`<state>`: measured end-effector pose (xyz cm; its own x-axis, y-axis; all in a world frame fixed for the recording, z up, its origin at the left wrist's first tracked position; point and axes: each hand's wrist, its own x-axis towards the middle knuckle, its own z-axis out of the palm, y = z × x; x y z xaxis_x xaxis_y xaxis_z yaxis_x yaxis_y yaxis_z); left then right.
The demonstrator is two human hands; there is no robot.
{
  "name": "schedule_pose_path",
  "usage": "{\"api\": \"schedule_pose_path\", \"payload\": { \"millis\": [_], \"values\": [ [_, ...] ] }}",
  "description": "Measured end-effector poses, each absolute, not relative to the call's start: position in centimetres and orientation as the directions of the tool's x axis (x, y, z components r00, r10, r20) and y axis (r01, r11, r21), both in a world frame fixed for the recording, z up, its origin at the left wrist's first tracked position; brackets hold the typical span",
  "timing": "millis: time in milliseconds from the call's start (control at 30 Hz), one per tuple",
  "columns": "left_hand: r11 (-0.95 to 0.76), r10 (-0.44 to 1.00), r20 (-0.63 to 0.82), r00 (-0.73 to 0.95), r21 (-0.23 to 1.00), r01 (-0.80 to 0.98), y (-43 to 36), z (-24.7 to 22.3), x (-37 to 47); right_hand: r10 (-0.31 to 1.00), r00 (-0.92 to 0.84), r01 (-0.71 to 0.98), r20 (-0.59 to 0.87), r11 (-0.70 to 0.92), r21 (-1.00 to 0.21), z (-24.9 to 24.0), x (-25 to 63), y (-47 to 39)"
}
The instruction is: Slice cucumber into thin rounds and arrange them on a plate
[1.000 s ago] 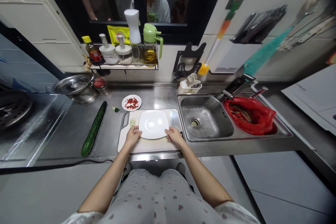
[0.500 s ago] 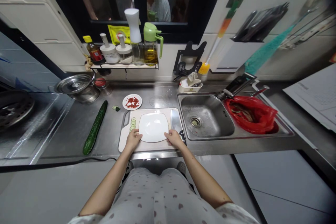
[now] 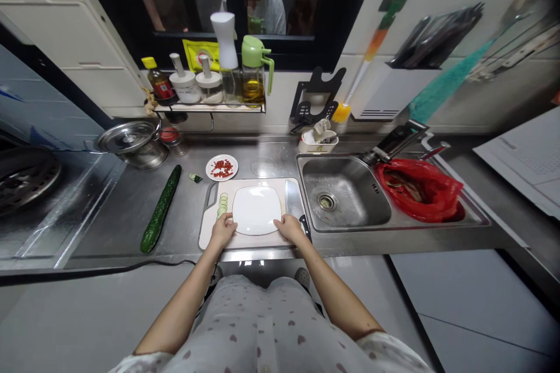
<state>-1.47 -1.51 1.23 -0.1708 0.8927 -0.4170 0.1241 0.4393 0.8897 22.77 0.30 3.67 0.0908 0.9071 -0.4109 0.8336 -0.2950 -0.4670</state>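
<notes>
The white plate (image 3: 257, 210) seems level over the board (image 3: 209, 222).

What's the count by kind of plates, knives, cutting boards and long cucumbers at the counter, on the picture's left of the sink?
Plates: 2 (large white plate, held by left hand and right hand; small round plate)
Knife: 1
Cutting board: 1
Long cucumber: 1
Total: 5
</notes>
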Motion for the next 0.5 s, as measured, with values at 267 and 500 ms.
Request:
{"api": "schedule_pose_path", "payload": {
  "millis": [267, 500],
  "values": [
    [0.353, 0.931, -0.242, -0.273, 0.785, 0.51, -1.7, 2.1, -3.3, 0.924, 0.051, 0.894, -0.38, -0.212, -0.395, 4.4, 23.1, 0.0],
    [0.397, 0.916, -0.188, -0.355, 0.56, 0.727, -2.8, 3.2, -6.9, 0.962, 0.069, 0.836, -0.264, -0.2, -0.511, 4.7, 24.8, -0.2]
  ]
}}
